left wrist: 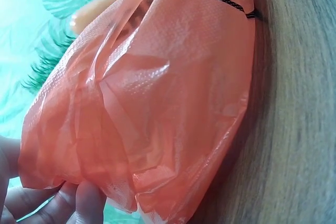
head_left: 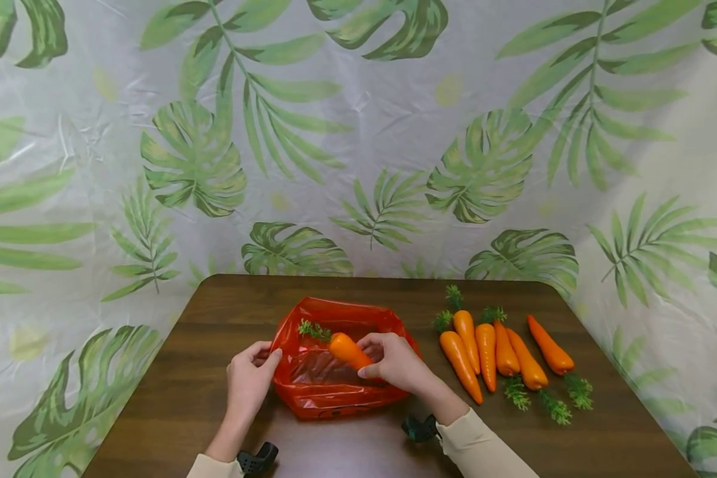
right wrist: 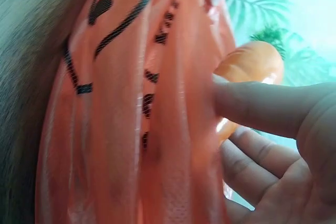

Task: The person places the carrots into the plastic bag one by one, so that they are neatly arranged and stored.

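Note:
A red plastic bag (head_left: 346,401) lies on the table with its mouth spread open; black printing shows on its side in both wrist views. My left hand (head_left: 249,378) pinches the bag's left rim between thumb and fingers. Over the bag's mouth, my right hand (head_left: 397,362) grips an orange carrot (head_left: 348,350) by its lower part, its green top pointing left. In the right wrist view the carrot (right wrist: 254,64) shows behind the thumb, partly hidden by the bag (right wrist: 121,129). From the left wrist, the bag (left wrist: 157,87) covers most of the carrot.
Several more carrots (head_left: 486,355) with green tops lie side by side to the right of the bag, the outermost carrot (head_left: 550,345) a little apart. The dark wooden table (head_left: 215,318) ends at a leaf-patterned curtain (head_left: 382,146) behind it.

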A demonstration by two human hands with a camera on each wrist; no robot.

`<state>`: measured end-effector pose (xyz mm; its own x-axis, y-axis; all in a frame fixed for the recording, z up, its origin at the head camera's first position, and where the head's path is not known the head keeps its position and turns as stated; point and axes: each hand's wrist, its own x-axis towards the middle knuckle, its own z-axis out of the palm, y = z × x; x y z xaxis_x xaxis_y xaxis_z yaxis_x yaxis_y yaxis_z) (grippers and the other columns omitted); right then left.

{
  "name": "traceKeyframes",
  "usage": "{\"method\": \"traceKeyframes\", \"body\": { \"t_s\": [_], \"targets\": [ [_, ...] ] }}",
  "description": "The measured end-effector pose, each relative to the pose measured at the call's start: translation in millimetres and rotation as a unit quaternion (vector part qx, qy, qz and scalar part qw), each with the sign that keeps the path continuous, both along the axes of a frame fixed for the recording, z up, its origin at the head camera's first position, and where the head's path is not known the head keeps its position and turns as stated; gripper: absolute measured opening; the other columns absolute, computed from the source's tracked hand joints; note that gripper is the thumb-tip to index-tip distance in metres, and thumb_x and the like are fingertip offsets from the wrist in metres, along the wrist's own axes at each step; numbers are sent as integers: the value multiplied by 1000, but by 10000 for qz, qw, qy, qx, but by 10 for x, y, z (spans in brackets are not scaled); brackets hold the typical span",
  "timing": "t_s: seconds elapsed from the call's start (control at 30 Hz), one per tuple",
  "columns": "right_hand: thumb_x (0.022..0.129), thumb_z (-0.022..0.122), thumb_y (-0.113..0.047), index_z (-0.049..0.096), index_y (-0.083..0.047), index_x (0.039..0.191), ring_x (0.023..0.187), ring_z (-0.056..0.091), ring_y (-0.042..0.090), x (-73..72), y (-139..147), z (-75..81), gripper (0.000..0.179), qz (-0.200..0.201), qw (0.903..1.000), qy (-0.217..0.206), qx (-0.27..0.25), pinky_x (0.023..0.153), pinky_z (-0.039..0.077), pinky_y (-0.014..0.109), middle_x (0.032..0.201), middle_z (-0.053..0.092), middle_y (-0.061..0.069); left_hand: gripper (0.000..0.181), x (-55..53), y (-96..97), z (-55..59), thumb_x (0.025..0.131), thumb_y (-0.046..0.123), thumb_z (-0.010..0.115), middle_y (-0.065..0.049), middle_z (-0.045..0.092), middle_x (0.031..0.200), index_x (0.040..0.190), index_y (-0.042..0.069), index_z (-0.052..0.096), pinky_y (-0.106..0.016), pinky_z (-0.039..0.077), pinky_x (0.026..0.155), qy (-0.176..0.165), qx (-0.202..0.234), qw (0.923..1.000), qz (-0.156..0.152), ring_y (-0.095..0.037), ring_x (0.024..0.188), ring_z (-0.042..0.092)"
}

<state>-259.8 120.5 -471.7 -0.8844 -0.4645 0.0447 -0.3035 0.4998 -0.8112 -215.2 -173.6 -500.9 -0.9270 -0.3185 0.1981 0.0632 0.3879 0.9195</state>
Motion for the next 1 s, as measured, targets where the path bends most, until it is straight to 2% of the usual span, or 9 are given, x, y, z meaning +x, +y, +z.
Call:
{"method": "traceKeyframes", "body": {
  "t_s": [0.17,0.33,0.47,0.6,0.73,1.0],
  "targets": [
    [78,87,-12,71,-20,108,86,63,11,22,-24,-30,35,-18,9976,383,574,81,54,36,95,68,-10,13,-2,4,8,93,17,73,-8,72,87,101,8,77,-24,55,60,123,-82,9999,77,-22,73,64],
    [77,88,-13,73,-22,106,84,62,9,38,-40,-41,34,0,9911,753,1095,77,53,34,93,67,-12,11,-11,4,0,92,15,74,-8,72,85,98,7,78,-23,54,59,268,-103,9995,108,-20,72,65],
    [76,88,-12,75,-24,106,82,60,7,50,-48,-43,34,125,9860,890,1405,76,52,32,90,67,-14,10,-7,8,-14,92,14,74,-8,72,86,98,7,78,-23,54,60,277,-59,9995,112,-20,72,65],
    [76,88,-13,76,-25,107,83,60,7,60,-63,-43,35,352,9827,877,1592,77,52,32,92,68,-15,10,3,15,-11,92,14,74,-9,72,87,99,8,78,-22,54,61,252,-61,9996,95,-21,74,65],
    [77,88,-13,78,-27,109,86,62,8,64,-82,-66,36,396,9806,878,1707,80,53,34,96,70,-14,11,8,21,-4,93,15,73,-8,72,88,100,8,78,-22,54,61,249,-94,9996,65,-22,75,64],
    [77,86,-9,78,-26,109,91,64,8,38,-105,-116,37,671,9816,805,1597,85,54,33,99,71,-15,10,-5,31,0,92,15,74,-6,72,86,98,9,78,-22,55,62,355,-135,9992,92,-21,75,65]
  ]
}}
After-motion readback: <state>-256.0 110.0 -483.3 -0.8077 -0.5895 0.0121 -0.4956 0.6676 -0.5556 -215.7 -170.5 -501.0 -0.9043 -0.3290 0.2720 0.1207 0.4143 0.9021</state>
